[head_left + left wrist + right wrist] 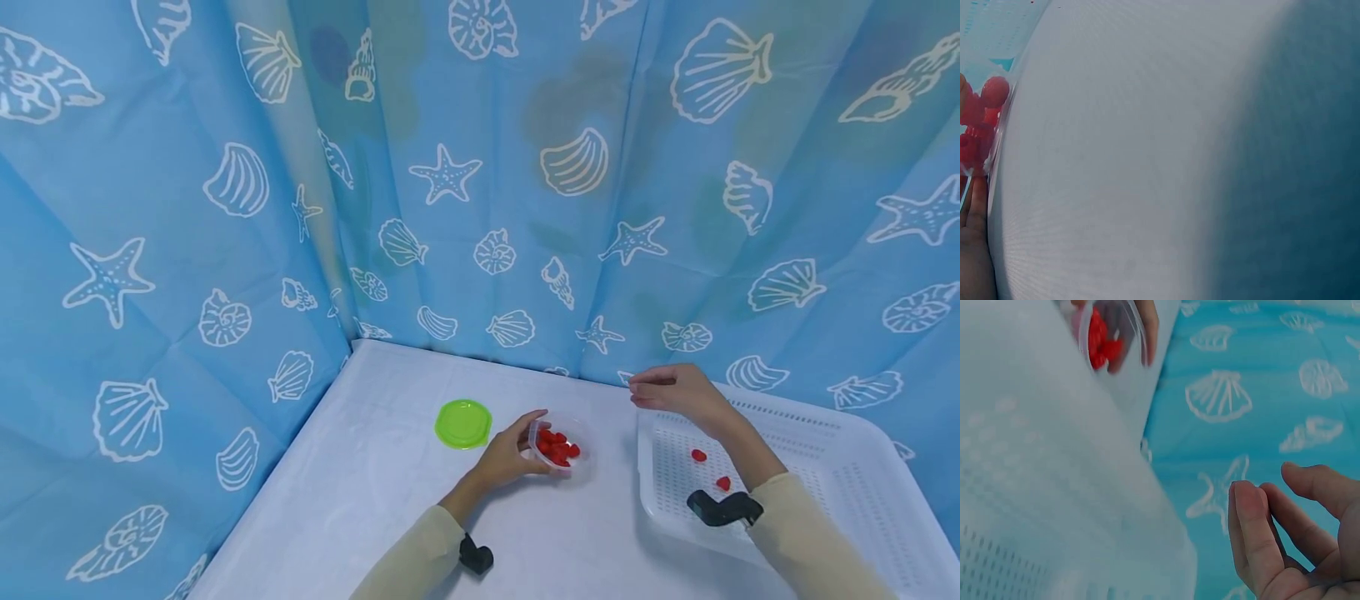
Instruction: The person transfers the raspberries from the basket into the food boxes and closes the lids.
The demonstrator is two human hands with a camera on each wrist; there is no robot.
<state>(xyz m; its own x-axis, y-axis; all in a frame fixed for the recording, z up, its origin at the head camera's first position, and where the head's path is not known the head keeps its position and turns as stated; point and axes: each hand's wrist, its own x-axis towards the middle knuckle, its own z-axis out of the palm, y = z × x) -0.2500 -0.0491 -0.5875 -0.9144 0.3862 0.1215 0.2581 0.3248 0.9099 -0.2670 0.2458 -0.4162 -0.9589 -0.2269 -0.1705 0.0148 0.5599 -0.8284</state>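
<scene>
My left hand (512, 454) holds a small clear plastic tub (587, 446) at its left side, thumb and fingers curved round the wall. Inside the tub lie several raspberries (557, 448), bright red; in the left wrist view the raspberries (995, 92) show through its clear side. Above the back left corner of a white plastic basket (647, 483) hovers my right hand (678, 392). Nothing sits between its loosely bent fingers, and the thumb stands apart from them in the right wrist view. Two red raspberries (723, 483) lie apart on the basket's floor, below the right forearm.
A bright green lid (463, 423) lies flat on the white tabletop (360, 467), left of the tub. Blue curtains (495, 200) with white shell prints hang behind the table and along its left side. The perforated basket takes up the table's right side.
</scene>
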